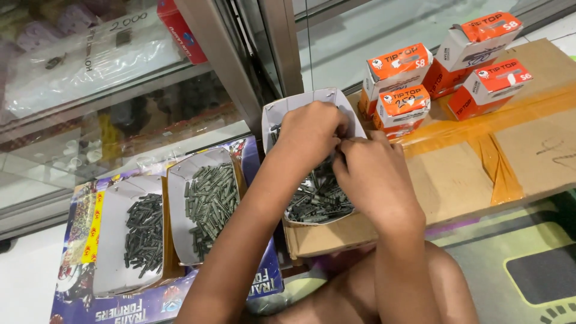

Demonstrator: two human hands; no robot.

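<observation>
Both hands meet over an open white card tray (277,114) holding a heap of small dark grey wall plugs (318,201); this tray sits at the centre of the view, on the near left end of a flat brown cardboard carton (456,180). The left hand (312,132) comes in from 7 o'clock and lies across the upper half of the tray, fingers curled under and pinched toward the other hand. The right hand (372,174) comes up from 6 o'clock, its back to the camera, fingers bent in against the left fingertips at about the tray's right rim. The two sets of fingertips touch or nearly touch; whatever small item sits between them is hidden, so it cannot be told what, if anything, either hand has hold of. At 9 o'clock from the centre tray, just beside it, stands a second white tray (177,222) filled with grey-green plugs, and further out at 9 o'clock a third tray (111,240) with a smaller pile of dark plugs. Both of these rest on a flat blue printed box (264,282). At 1 to 2 o'clock, well apart from the hands, four small orange-and-white cartons (444,66) stand grouped on the brown carton, which is crossed by strips of orange-brown tape (498,174). At 10 to 12 o'clock runs a glass display case with a metal frame (222,54), with bagged goods behind the glass. The person's bare knee (360,294) shows at 6 o'clock, and a patterned mat (516,264) lies at 4 o'clock.
</observation>
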